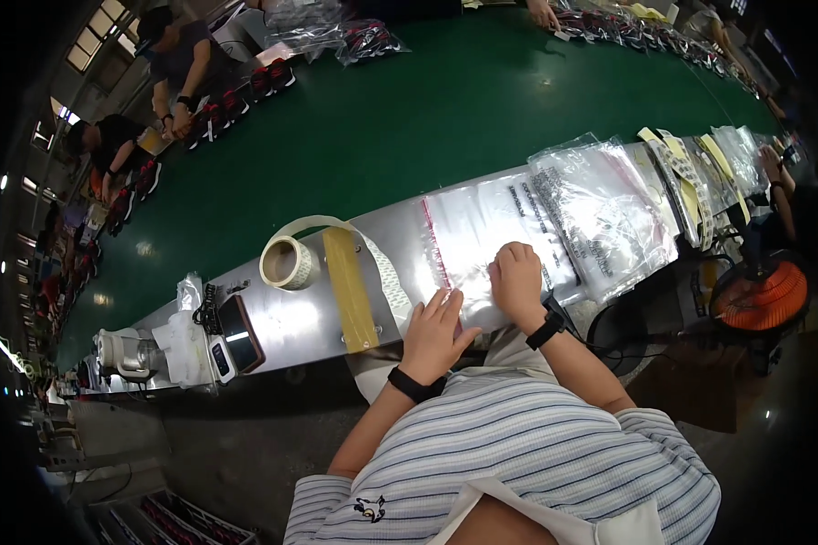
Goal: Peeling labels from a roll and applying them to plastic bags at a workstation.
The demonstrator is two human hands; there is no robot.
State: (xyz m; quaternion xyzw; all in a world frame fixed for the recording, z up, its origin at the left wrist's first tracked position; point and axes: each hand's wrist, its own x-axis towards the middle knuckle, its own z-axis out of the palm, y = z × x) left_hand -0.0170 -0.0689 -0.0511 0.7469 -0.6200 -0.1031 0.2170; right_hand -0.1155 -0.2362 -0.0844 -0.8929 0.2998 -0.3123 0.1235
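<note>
A clear plastic bag (pixel 482 238) with a red strip along its left side lies flat on the metal bench in front of me. My left hand (pixel 433 334) rests by its near left corner, fingers stretched out and spread, holding nothing. On the bag's near part sits my right hand (pixel 516 283), its fingers curled and close together. Whatever those fingertips may hold is hidden. To the right, a stack of clear plastic bags (pixel 609 218) overlaps the flat one. Left of my hands stand a roll of white label tape (pixel 287 263) and a band of yellow-brown tape (pixel 347 289) across the bench.
Beyond the metal bench (pixel 386 229) runs a green conveyor belt (pixel 382 118) with rows of red-and-black shoes (pixel 218 118). A phone (pixel 241 334) lies at left. Label strips (pixel 686 186) lie at right, near an orange fan (pixel 760 295). Co-workers stand across the belt.
</note>
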